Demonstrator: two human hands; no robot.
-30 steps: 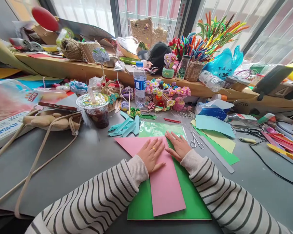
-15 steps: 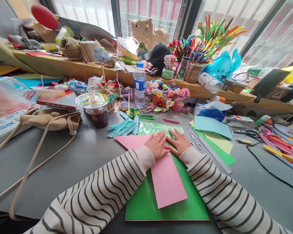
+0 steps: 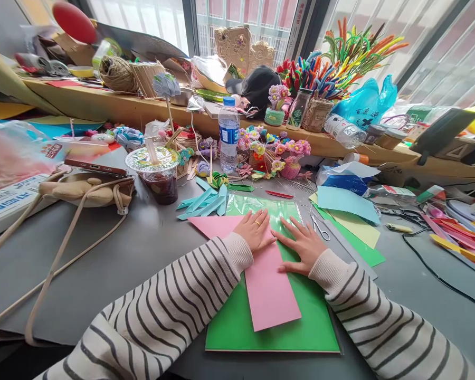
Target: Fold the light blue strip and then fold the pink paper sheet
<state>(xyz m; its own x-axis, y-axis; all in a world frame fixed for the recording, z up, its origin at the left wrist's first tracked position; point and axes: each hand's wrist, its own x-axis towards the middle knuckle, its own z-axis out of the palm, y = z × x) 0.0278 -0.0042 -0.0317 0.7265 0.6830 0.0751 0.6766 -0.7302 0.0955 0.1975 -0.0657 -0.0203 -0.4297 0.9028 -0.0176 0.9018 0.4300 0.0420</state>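
A folded sheet of pink paper lies across a green pack of paper in a clear sleeve. My left hand rests flat on the paper's upper part, fingers stretched out, a ring on one finger. Its palm hides part of the paper where the flap at the left meets the strip pointing towards me. My right hand is spread open, mostly over the green pack, with its fingertips at the pink paper's right edge. Just beyond the right hand lie scissors.
Folded light-blue paper strips lie behind the pink flap. A drink cup and a beige bag stand to the left. A water bottle stands behind. On the right are a ruler and blue paper.
My right hand has moved right and a little towards me, away from my left hand, and its fingers have spread. My left hand stays on the pink paper.
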